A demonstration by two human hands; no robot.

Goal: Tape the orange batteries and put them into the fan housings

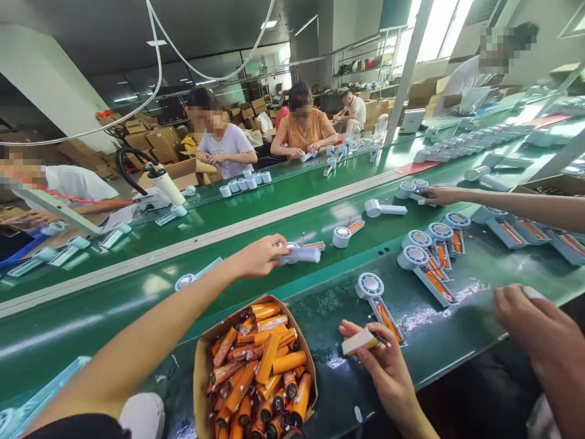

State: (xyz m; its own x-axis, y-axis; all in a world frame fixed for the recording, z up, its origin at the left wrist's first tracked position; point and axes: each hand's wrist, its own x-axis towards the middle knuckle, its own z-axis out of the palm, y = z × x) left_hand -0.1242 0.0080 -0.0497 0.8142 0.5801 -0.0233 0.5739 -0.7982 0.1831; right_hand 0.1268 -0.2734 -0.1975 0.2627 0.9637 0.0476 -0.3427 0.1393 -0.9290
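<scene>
My left hand [258,256] reaches out over the green conveyor belt [137,305] and is closed on a pale blue hand-fan shell [299,253]. My right hand [388,363] stays near the table's front edge, pinching a small beige block [361,341] with thin wires at its end. Just beyond that hand lies an open fan half [377,299] with an orange battery inside. A cardboard box of orange cylindrical batteries [260,372] sits between my two arms.
Several open fan halves [427,256] lie to the right. A co-worker's hand [543,335] is at the right edge, and another person's arm [479,198] reaches onto the belt. People sit across the belt by a glue tool [159,180], with stacked cartons behind them.
</scene>
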